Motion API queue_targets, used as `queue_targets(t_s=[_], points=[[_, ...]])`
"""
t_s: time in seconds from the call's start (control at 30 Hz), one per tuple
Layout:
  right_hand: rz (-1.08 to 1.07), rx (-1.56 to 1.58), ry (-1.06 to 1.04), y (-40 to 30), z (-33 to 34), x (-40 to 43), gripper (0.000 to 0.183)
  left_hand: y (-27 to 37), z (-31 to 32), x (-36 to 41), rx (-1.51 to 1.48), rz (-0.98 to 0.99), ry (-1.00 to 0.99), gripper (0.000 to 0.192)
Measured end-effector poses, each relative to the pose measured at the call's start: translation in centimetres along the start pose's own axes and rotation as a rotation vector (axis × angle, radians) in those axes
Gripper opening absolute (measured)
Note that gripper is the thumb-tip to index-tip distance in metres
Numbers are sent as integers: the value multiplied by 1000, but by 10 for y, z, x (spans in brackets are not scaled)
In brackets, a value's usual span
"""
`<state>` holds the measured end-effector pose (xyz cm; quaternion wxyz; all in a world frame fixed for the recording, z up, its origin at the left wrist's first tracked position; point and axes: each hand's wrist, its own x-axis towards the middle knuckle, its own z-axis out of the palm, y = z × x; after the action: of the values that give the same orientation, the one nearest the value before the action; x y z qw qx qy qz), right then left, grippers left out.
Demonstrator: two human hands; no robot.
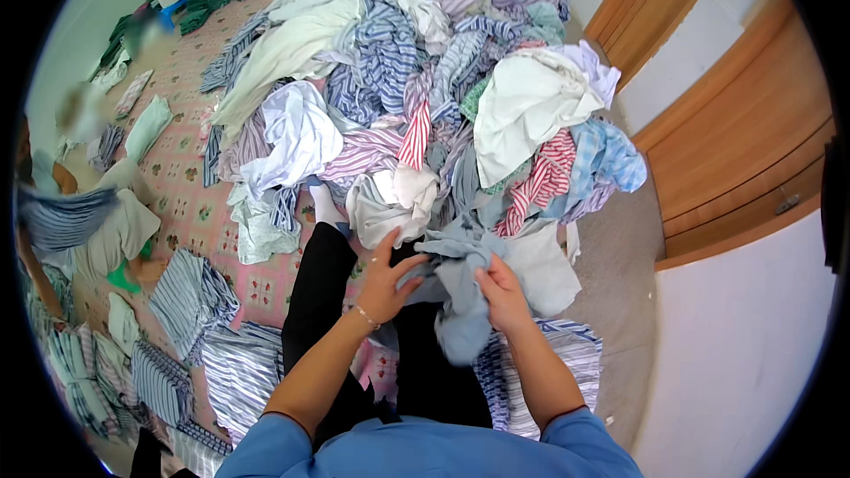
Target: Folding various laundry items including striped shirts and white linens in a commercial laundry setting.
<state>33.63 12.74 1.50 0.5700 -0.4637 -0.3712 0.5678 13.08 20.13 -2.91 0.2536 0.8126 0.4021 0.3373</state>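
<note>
A crumpled grey-blue cloth (458,292) hangs over my lap, bunched and twisted. My right hand (501,292) grips its right side between thumb and fingers. On the other side, my left hand (386,282) has its thumb and fingers spread at the cloth's left edge; I see nothing held in it, and whether the fingertips touch the fabric is unclear. Just beyond my hands lies a whitish crumpled cloth (392,206). A pale grey-white cloth (541,269) lies right of my right hand, at the foot of a large heap of loose fabrics (385,46).
Folded striped cloths (242,372) lie at my left, and a striped stack (554,372) at my right. A co-worker (113,212) sits at left with a striped cloth (66,216); other people are farther back. Wooden doors (737,146) and a white wall (737,345) border the right side.
</note>
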Motion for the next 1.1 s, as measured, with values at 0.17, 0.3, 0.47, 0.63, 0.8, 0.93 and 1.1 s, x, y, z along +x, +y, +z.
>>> queue_targets(t_s=[0.17,0.3,0.47,0.63,0.8,0.93,1.1], points=[[-119,35,-195,-115,51,-47,55,37,-41,22,-144,179,-39,30],[-186,-1087,116,-135,59,-52,54,60,-129,32,-346,14,168,27],[-535,-1598,195,-120,46,-28,59,99,-250,25,-105,72,323,27],[-409,-1031,74,-155,51,-18,64,79,-346,10,333,-20,413,29],[-808,-1228,-461,-218,102,-44,38,58,-386,-9,384,-104,242,35],[-749,-1441,-569,-246,126,-53,37,71,-417,-4,-201,-245,313,32],[-755,-1433,-79,-291,105,-20,55,104,-424,3,549,158,227,48]])
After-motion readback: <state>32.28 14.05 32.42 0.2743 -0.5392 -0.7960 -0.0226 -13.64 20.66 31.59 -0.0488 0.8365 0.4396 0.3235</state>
